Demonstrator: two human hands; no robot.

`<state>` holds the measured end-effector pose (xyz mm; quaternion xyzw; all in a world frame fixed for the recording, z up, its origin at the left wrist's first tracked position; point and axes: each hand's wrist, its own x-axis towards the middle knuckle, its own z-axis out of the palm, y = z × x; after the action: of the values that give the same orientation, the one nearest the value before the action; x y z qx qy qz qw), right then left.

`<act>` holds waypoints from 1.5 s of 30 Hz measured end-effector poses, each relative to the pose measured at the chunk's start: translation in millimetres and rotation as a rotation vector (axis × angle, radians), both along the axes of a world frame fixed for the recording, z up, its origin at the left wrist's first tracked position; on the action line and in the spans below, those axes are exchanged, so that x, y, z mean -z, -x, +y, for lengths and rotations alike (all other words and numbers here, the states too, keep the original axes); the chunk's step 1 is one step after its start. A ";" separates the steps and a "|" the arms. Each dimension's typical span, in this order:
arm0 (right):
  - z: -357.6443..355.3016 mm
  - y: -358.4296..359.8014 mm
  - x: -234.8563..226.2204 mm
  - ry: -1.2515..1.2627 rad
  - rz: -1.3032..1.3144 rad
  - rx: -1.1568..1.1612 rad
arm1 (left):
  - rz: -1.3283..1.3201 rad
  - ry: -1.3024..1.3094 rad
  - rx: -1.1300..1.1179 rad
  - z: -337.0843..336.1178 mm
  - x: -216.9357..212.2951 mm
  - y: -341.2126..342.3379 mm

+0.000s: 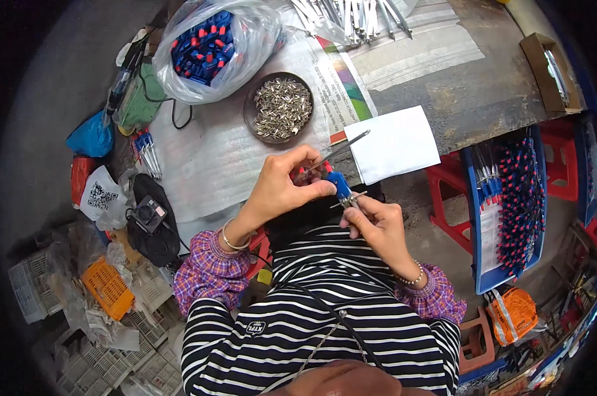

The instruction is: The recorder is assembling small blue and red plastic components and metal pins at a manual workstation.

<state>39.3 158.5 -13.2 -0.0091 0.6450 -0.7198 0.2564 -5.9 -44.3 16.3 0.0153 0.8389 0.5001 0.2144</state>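
Above the near edge of the table, both hands meet at a small blue-and-red plastic handle (339,185) with metal pieces at its lower end. The thumb and fingers of my left hand (284,181) are closed at its upper end. A thin metal rod (350,144) slants up and right from those fingers; how it is gripped is partly hidden. My right hand (380,231) pinches the metal end, where a thin pin sticks out to both sides. Beyond the hands stands a round dark bowl (248,112) of small silvery metal pieces (282,107).
At the far left a clear plastic bag (255,33) holds blue-and-red handles. Metal rods (361,20) lie at the back. A folded white sheet (397,145) overlaps the table edge. To the right, a blue tray (478,264) of finished-looking handles rests by red stools (447,204).
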 end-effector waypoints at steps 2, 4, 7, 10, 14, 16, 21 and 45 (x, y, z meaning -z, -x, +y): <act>5.0 2.3 0.6 0.043 -0.068 0.001 | -0.023 -0.049 -0.015 1.6 -1.1 2.1; 11.7 4.2 1.3 0.155 -0.236 0.040 | -0.049 -0.104 -0.018 6.2 0.0 5.5; 23.3 3.9 12.9 0.193 -0.283 0.133 | -0.068 -0.355 -0.191 11.3 -9.8 14.1; 34.6 5.5 21.8 0.202 -0.285 0.190 | -0.101 -0.910 -0.265 24.5 -5.6 26.3; 41.6 5.9 28.6 0.195 -0.337 0.238 | -0.005 -0.686 0.002 37.0 3.6 28.7; 42.7 4.8 35.3 0.212 -0.349 0.220 | 0.046 -0.601 0.114 46.1 10.3 27.8; 38.2 8.3 36.3 0.237 -0.368 0.212 | 0.247 -0.476 0.298 49.8 12.9 25.9; 33.2 8.7 42.1 0.237 -0.328 0.219 | 0.447 -0.376 0.432 76.1 28.2 38.1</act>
<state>30.5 191.7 -55.2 0.1480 0.5027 -0.8060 0.2754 -44.0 31.8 -11.9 0.3402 0.7357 0.5733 0.1197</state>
